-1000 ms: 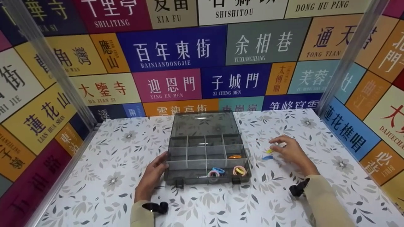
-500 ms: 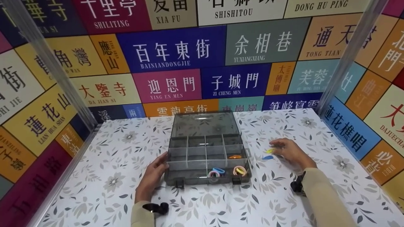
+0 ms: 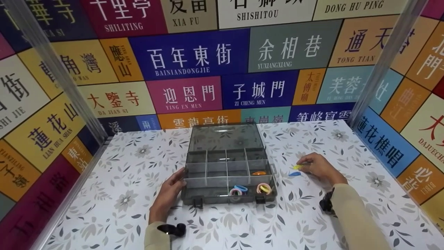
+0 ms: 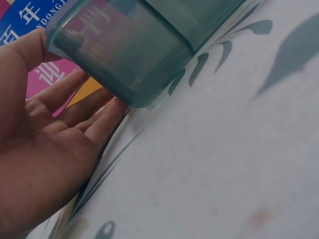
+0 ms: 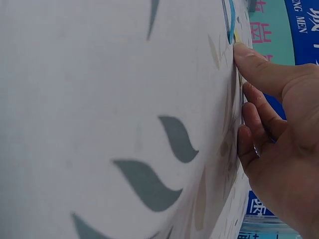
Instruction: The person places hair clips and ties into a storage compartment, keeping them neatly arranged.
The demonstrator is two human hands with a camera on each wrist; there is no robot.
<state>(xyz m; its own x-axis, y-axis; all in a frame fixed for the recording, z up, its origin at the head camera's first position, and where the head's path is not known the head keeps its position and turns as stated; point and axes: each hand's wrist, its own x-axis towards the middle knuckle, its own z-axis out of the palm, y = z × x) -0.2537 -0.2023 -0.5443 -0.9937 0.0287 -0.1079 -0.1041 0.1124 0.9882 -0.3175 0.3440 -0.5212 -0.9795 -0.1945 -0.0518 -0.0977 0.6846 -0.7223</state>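
Observation:
A smoky, see-through compartment box (image 3: 204, 191) sits on the table with its lid (image 3: 225, 137) raised behind it. My left hand (image 3: 170, 191) rests at the box's left side; in the left wrist view its fingers (image 4: 102, 122) reach the lower corner, fairly straight. To the right of the box, my right hand (image 3: 319, 169) pinches the right end of a yellow hair clip (image 3: 296, 167) lying on the cloth. A blue hair clip (image 3: 294, 174) lies just in front of it. In the right wrist view, the thumb (image 5: 249, 55) is at the yellow clip, which is mostly hidden.
Inside the box, an orange hair clip (image 3: 258, 173) occupies a right-hand compartment. Small ring-shaped hair ties in blue (image 3: 241, 188) and pink (image 3: 236, 192) share a front compartment with a pink and yellow pair (image 3: 264, 188). Sign-covered walls (image 3: 187, 55) surround the floral tablecloth (image 3: 128, 180).
The right hand has come down and its thumb and finger have closed toward the yellow clip, which lies about where it was. The left hand and box are unmoved.

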